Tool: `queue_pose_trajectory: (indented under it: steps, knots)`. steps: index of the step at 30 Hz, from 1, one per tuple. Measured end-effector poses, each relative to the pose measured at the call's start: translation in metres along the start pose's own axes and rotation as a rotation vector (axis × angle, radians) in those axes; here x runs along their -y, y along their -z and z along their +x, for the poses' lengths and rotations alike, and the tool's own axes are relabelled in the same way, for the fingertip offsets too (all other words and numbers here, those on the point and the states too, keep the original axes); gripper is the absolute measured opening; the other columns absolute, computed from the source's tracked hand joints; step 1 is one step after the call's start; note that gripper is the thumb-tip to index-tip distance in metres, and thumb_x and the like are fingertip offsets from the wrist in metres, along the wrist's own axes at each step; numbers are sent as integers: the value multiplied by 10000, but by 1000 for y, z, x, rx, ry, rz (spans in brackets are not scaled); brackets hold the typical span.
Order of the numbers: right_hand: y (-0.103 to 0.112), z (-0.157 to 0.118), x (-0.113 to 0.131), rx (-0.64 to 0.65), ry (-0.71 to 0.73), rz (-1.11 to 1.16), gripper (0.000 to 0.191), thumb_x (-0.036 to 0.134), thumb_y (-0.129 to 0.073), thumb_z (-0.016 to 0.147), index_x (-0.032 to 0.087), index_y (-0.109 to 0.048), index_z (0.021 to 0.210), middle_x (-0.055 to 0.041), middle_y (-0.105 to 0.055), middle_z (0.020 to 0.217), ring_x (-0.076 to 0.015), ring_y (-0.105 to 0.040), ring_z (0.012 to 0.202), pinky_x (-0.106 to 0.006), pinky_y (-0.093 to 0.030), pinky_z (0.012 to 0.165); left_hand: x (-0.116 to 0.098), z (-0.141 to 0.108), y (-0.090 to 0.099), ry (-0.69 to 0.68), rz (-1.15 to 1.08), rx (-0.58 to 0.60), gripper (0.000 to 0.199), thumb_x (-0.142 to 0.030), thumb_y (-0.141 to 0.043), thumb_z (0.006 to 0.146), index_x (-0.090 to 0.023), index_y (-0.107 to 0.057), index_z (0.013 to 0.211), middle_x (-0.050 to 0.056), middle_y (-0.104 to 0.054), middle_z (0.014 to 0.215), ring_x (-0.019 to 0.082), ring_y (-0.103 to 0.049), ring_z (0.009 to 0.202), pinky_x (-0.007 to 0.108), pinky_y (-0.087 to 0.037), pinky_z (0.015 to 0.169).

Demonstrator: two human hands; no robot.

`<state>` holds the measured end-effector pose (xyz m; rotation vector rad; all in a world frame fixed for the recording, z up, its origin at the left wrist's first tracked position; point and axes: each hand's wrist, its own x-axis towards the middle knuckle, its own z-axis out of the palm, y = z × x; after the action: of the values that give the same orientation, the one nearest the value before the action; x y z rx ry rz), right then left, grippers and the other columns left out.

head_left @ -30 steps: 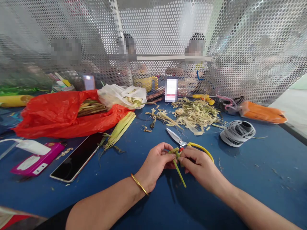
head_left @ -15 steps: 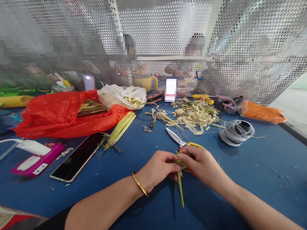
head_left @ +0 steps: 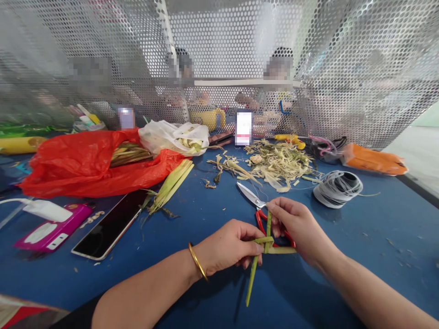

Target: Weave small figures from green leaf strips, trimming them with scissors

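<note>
Green leaf strips, folded over one another, are between my hands. My left hand pinches the folded crossing between thumb and fingers; one narrow end hangs below it toward the table edge. My right hand pinches the upper end of an upright strip, its fingers closed. Another end of the strips points right, beneath my right hand. Scissors with red handles lie on the blue table just behind, blades partly apart, their handles partly covered by my right hand and the strips.
A thread spool stands at right, near an orange packet. Leaf scraps lie in a heap behind the scissors. To the left are a red bag, pale leaf strips, a phone and a purple power strip. Perforated mesh rises behind.
My right hand has moved up and away from my left, drawing one strip end upright. The folded crossing is now exposed, and the hanging end has swung left.
</note>
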<state>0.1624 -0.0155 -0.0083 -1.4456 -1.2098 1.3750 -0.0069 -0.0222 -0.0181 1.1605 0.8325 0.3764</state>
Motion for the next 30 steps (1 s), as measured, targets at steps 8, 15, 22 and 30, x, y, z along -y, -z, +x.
queue_pose_trajectory:
  steps: [8,15,22,30]
  knots:
    - [0,7,-9,-45,56,121,351,492,-661,752,178,-518,687,43,-561,483,-81,-502,429,-194,-372,450,-5,0,-3,-7,-43,-126,233,-357,-667,691,-129,-644,732,-5,-597,583,58,-379,456,200,-268,464]
    - [-4,1,-8,170,-109,367,318,436,-711,727,154,-569,696,39,-567,533,-53,-464,392,-184,-327,408,1,-1,-5,-49,197,-149,192,-306,-660,695,-138,-621,611,-33,-552,515,79,-451,492,199,-332,501]
    - [-5,1,-5,25,-106,476,331,402,-775,652,170,-542,691,36,-607,543,-64,-501,423,-190,-389,462,-4,-4,-2,-45,174,-151,217,-334,-635,727,-127,-661,669,-8,-598,561,71,-442,451,192,-339,453]
    - [-6,2,-9,21,-112,482,343,403,-789,630,167,-545,682,33,-616,579,-58,-491,415,-199,-381,460,-4,-4,1,20,147,-64,230,-344,-678,708,-117,-678,675,6,-620,583,68,-486,454,189,-386,467]
